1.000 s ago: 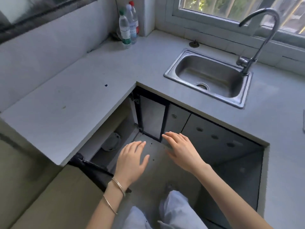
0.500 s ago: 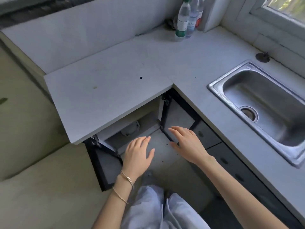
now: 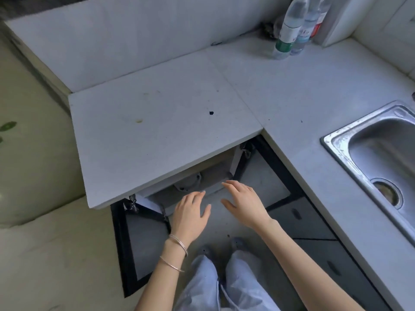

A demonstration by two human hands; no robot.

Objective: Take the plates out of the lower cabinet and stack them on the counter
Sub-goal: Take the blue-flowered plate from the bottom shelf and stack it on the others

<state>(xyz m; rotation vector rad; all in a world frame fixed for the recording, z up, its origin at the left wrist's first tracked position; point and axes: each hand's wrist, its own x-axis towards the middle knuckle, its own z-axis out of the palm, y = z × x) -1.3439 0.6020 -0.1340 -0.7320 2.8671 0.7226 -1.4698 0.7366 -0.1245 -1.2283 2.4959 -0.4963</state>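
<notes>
We look down on an L-shaped counter with the lower cabinet open beneath its near edge. Both doors stand swung out: the left door reaches toward 7 o'clock, the right door toward 4 o'clock.

Inside the cabinet, at 12 o'clock from our hands, we see part of the plates: a pale round rim lying flat under the counter edge. The counter hides most of it, so we cannot tell how many there are, and being round it shows no long axis or pointing direction.

Our left hand hovers palm down in front of the opening, fingers spread wide and holding nothing; two bangles sit on the wrist. Our right hand hovers just beside it at 3 o'clock, palm down too, fingers loosely spread, also empty. Both sets of fingertips point toward the plates without touching them.

On the counter at 1 o'clock stand bottles near the corner. A steel sink lies at 3 o'clock. Our legs show at 6 o'clock.
</notes>
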